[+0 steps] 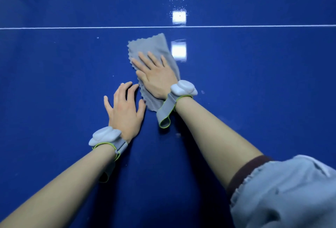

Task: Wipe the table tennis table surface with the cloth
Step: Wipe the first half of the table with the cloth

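A grey cloth (154,46) with zigzag edges lies flat on the glossy blue table tennis table (254,100), just below its white line (72,28). My right hand (156,77) presses on the cloth's middle with straight, spread fingers. My left hand (124,108) rests flat on the bare blue surface beside the cloth's near left edge, its fingertips almost at the cloth. Both wrists carry grey bands with white pods.
The blue surface fills the whole view. Bright ceiling-light reflections (179,50) sit in a column right of the cloth. Small white specks and droplets (177,8) dot the far part beyond the line. A pale rolled sleeve (283,191) covers my right upper arm.
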The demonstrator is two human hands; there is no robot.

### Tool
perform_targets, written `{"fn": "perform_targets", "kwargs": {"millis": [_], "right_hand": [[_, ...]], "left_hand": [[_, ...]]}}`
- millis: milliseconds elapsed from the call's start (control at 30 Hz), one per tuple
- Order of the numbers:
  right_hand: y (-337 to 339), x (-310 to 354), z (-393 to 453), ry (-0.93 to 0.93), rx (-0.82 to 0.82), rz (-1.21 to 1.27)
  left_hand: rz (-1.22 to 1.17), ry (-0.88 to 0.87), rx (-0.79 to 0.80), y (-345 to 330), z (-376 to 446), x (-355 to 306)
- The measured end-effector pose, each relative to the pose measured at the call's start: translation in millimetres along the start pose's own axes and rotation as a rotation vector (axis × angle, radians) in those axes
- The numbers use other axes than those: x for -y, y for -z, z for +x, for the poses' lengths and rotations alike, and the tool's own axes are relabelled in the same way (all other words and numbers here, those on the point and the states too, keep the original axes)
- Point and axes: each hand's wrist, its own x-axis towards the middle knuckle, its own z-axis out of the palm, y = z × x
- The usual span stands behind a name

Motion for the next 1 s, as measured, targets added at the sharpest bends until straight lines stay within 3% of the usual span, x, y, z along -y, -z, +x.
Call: {"fn": "perform_targets", "kwargs": {"millis": [67, 167, 433, 567, 800, 1000], "right_hand": [[3, -13, -13, 0.026, 0.008, 0.012], [15, -48, -38, -0.081, -0.008, 0.013], [53, -224, -163, -0.55, -0.153, -0.073], [58, -275, -225, -0.855, -0.249, -0.077], [53, -258, -231, -0.952, -0.257, -0.049], [35, -168, -167, -0.734, -0.207, -0.059]], "left_hand": [[-0.012, 0.002, -0.005, 1, -1, 1], [-0.023, 0.013, -0.005, 2, -1, 0], [-0.026, 0.002, -0.009, 1, -2, 1], [-0.015, 0.005, -0.007, 0, 0, 1], [-0.025, 0.004, -0.01, -1, 0, 0], [-0.082, 0.011, -0.007, 2, -1, 0]]}}
